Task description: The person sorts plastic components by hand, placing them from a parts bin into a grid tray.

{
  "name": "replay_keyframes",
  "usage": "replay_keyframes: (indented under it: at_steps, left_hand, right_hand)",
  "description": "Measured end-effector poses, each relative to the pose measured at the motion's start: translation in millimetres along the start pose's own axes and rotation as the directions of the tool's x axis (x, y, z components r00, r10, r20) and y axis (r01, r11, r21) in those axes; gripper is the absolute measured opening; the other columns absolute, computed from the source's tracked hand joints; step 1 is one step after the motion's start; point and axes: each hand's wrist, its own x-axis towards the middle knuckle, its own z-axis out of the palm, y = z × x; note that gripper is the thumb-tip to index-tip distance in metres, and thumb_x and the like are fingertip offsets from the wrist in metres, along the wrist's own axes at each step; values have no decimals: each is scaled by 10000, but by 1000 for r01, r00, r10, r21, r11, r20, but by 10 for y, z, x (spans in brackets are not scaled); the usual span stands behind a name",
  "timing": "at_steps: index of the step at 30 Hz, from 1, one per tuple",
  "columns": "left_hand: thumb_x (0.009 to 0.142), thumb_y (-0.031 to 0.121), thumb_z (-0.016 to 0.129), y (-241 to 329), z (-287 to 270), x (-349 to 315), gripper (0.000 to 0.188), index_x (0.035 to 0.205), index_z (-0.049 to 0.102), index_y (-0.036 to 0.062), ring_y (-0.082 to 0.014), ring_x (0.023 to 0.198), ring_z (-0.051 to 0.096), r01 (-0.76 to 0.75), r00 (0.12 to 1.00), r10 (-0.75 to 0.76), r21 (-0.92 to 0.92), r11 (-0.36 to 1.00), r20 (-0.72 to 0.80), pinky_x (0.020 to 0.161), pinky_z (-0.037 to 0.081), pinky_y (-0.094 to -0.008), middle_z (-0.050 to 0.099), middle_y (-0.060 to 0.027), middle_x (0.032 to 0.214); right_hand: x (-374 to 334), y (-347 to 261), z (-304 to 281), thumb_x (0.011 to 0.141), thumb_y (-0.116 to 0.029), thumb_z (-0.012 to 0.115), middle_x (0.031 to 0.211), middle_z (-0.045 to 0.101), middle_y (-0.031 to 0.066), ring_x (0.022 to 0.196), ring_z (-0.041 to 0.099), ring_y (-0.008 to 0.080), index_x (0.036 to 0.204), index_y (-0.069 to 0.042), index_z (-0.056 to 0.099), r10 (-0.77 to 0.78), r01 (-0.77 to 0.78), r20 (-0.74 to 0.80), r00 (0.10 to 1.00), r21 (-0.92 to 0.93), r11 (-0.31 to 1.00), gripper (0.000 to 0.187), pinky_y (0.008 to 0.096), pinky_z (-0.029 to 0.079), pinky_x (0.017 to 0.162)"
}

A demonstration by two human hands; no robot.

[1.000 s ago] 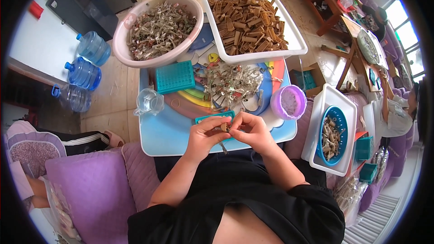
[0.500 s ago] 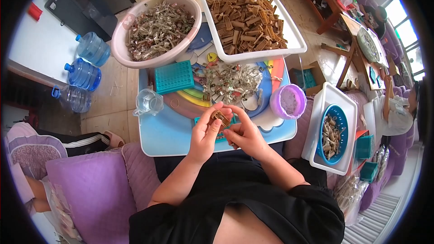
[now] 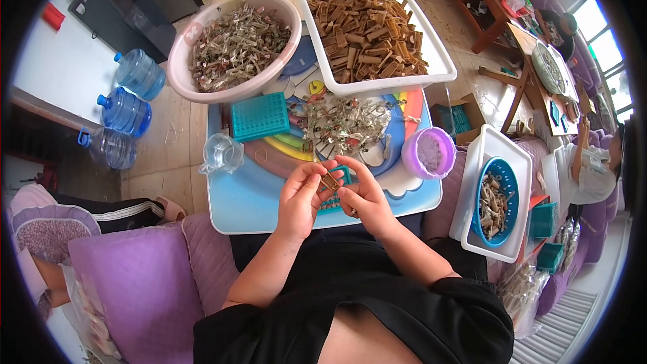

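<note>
My left hand (image 3: 298,197) pinches a small brown rectangular plastic casing (image 3: 329,182), tilted so its open hollow face shows. From the other side my right hand (image 3: 368,203) also grips the casing, thumb and index finger at its edge; its other fingers curl in, with a tiny dark thing by them that I cannot make out. Under both hands lies a teal perforated tray (image 3: 330,205), mostly covered by them. Just beyond, a loose heap of clear-and-metal small parts (image 3: 347,125) spreads over the blue table (image 3: 249,203) with its rainbow print.
A pink basin (image 3: 176,71) of similar small parts and a white tub (image 3: 441,71) of brown casings stand at the table's far side. A second teal tray (image 3: 260,116), a clear cup (image 3: 222,152) and a purple tub (image 3: 412,155) flank the heap. Right: a blue basket (image 3: 513,195).
The casing has turned between my fingers and sits slightly lower, its hollow face now more visible. My left hand has shifted a little down; my right thumb has moved up against the casing.
</note>
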Motion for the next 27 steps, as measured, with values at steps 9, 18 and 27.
replay_keyframes:
  at_steps: [9, 18, 27]
  left_hand:
    - [915, 36, 452, 46, -9, 3, 129, 1037, 494, 39, -238, 1036, 578, 57, 998, -55, -138, 989, 16, 881, 499, -362, 548, -162, 1165]
    - [812, -74, 532, -20, -92, 3, 207, 975, 478, 41, -211, 989, 592, -16, 1000, 17, 68, 998, -11, 871, 516, -349, 574, -124, 1073]
    - [764, -127, 505, -70, -242, 50, 230, 813, 419, 80, -223, 790, 612, 14, 1000, -14, -2, 1000, -1, 702, 539, -329, 575, -118, 980]
  right_hand:
    - [30, 136, -19, 906, -100, 457, 556, 329, -36, 438, 282, 68, 1325, -147, 365, 205, -256, 155, 967, 601, 757, 432, 216, 243, 443]
    - [41, 189, -3, 911, -107, 447, 566, 330, -29, 448, 292, 68, 1297, -166, 403, 239, -306, 192, 952, 635, 709, 393, 216, 256, 452]
    - [34, 249, -5, 900, -78, 480, 668, 408, -22, 520, 363, 71, 1288, -116, 405, 237, -308, 202, 950, 503, 807, 397, 211, 293, 482]
